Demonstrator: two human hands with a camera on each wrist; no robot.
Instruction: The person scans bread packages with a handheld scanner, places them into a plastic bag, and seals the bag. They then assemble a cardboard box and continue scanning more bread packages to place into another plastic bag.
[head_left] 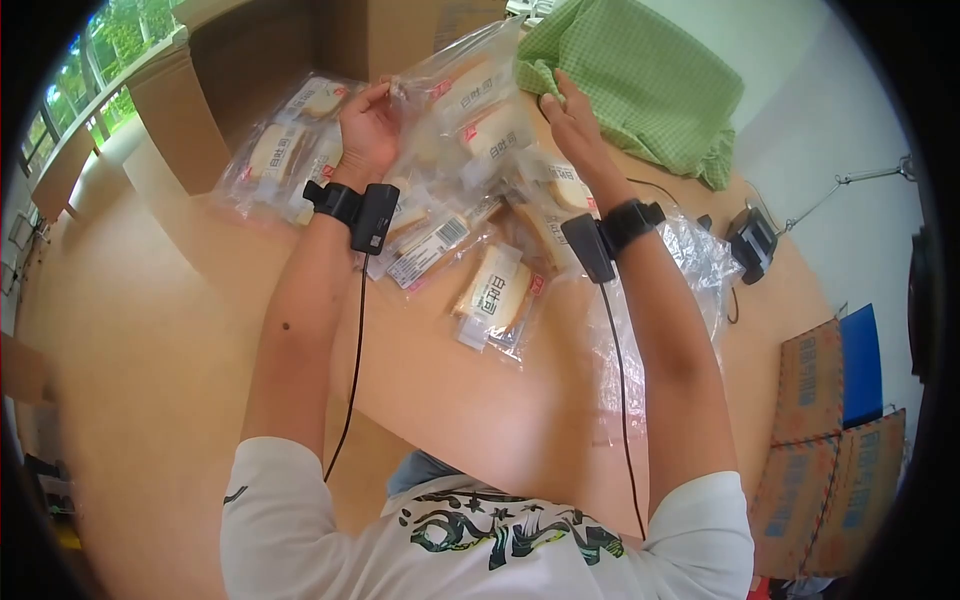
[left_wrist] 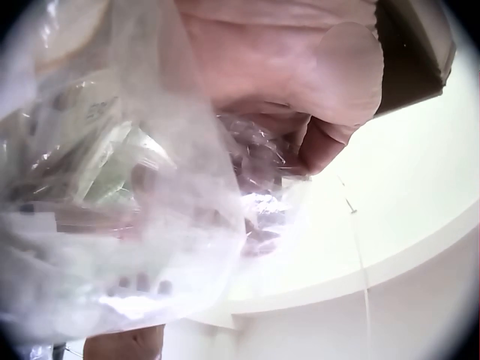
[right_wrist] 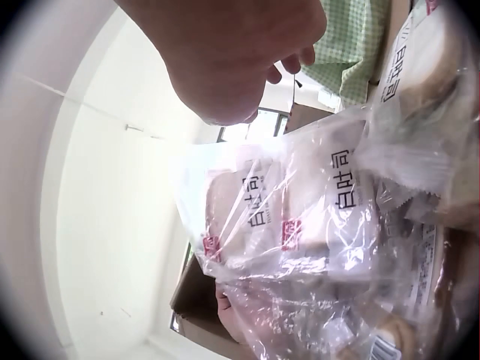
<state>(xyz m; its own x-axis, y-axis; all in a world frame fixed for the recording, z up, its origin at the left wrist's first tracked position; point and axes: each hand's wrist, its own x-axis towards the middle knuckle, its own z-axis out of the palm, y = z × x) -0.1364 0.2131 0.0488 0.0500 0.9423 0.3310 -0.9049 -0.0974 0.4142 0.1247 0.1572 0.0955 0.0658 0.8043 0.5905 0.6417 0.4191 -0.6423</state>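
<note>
A large clear plastic bag point(head_left: 432, 105) is held up over the table with wrapped white toast slices point(right_wrist: 345, 176) inside. My left hand point(head_left: 370, 130) grips the bag's edge; in the left wrist view its fingers curl round crumpled plastic point(left_wrist: 259, 146). On the other side of the bag is my right hand point(head_left: 578, 125), holding nothing, its fingers loosely extended near a green checked cloth point(head_left: 640, 90). Below the hands lie a toast pack point(head_left: 492, 285) and another pack with a barcode label point(head_left: 435, 252).
Another clear bag of toast packs point(head_left: 272, 155) lies to the left, before an open cardboard box point(head_left: 165, 120). Flattened clear plastic point(head_left: 620, 370) spreads under my right forearm. A black device point(head_left: 752, 243) stands on the right, with printed cartons point(head_left: 830, 460) beyond the table's edge.
</note>
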